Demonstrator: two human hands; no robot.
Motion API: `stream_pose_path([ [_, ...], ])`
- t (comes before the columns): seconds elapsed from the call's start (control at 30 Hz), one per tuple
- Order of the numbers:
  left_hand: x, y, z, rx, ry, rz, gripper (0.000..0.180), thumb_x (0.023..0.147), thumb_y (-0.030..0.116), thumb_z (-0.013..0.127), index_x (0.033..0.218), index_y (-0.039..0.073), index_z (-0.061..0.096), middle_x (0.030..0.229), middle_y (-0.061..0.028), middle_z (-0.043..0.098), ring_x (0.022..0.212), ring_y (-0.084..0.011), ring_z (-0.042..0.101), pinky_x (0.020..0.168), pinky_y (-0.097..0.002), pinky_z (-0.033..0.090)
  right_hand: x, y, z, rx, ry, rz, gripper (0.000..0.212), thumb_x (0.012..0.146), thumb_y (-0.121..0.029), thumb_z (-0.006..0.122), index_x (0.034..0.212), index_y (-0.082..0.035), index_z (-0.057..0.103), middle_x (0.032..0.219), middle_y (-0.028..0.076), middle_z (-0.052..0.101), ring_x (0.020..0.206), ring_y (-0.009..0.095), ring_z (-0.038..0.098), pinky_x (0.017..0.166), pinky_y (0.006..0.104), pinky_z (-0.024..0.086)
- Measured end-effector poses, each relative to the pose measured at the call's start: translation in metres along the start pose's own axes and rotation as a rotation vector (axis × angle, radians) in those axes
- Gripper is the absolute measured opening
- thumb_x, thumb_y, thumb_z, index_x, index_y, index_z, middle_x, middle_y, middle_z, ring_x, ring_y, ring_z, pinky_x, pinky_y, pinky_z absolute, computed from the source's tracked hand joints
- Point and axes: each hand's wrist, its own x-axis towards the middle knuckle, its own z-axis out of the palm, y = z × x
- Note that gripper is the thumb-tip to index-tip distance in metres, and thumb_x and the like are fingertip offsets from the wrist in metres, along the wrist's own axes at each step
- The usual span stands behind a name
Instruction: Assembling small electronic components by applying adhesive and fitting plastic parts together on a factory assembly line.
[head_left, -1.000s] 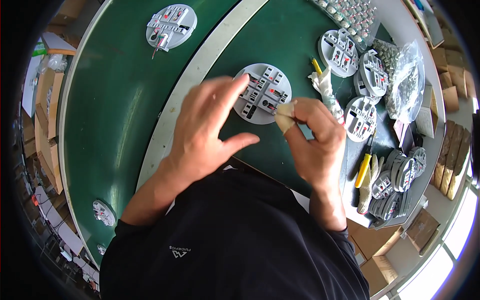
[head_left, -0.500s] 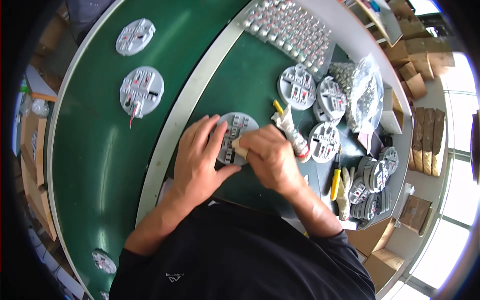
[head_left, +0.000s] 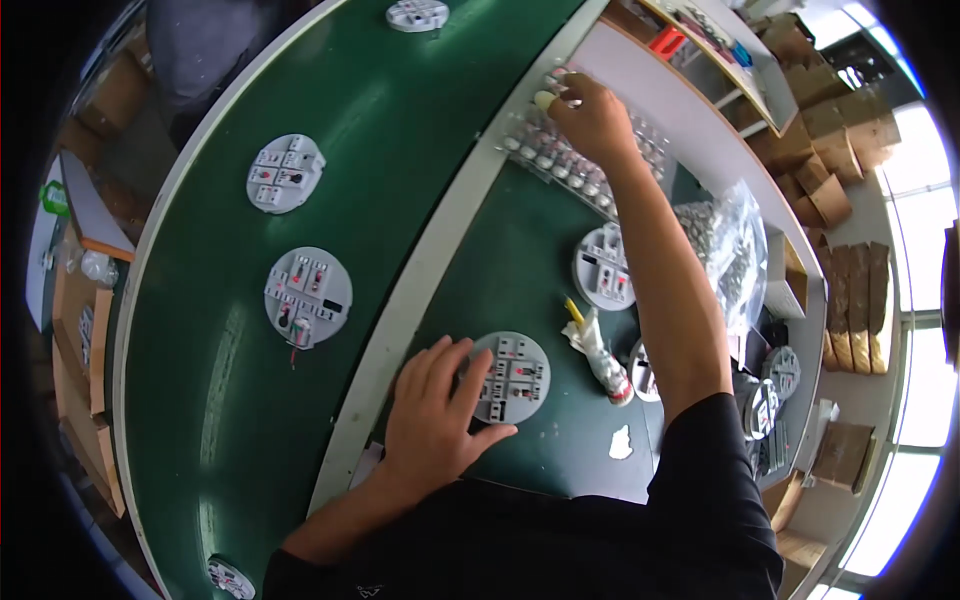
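A round grey plastic disc with white and black slots and small red parts lies on the green bench. My left hand rests at its left edge, fingers stretched and thumb apart along the near side. My right hand reaches far over a clear plastic tray filled with rows of small silvery parts. Its fingertips are pinched at the tray's far left end, with a pale cover on one digit. What they hold, if anything, is too small to make out.
Right of the disc lie a cloth-wrapped tool with a yellow tip and a white scrap. More discs and a clear bag of small metal parts stand beyond. On the left belt sit several discs.
My right hand has left the disc and moved far forward to the tray of small parts. My left hand stays beside the disc. The view has shifted, and the belt discs appear lower.
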Motion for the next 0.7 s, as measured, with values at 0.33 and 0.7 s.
stream_pose_path([
  [0.33,0.002,0.002,-0.002,-0.053,-0.005,-0.024,0.094,0.081,0.044,0.095,0.156,0.002,0.056,0.157,-0.0229,0.056,0.149,-0.0437,0.051,0.124,-0.0555,0.041,0.031,-0.004,0.023,-0.315,-0.051,0.092,0.044,0.094,-0.039,0.074,0.125,-0.008,0.076,0.113,0.018,0.082,0.107,0.043,0.077,0.094,0.0516,0.06],
  [0.7,0.001,-0.002,0.001,-0.047,0.001,0.014,0.098,0.078,0.041,0.096,0.156,-0.001,0.055,0.157,-0.0241,0.055,0.149,-0.0438,0.051,0.126,-0.0556,0.039,-0.017,-0.049,-0.041,0.102,-0.138,0.057,0.042,0.093,-0.018,0.075,0.13,0.003,0.072,0.108,0.015,0.083,0.102,0.023,0.079,0.092,0.0363,0.06],
])
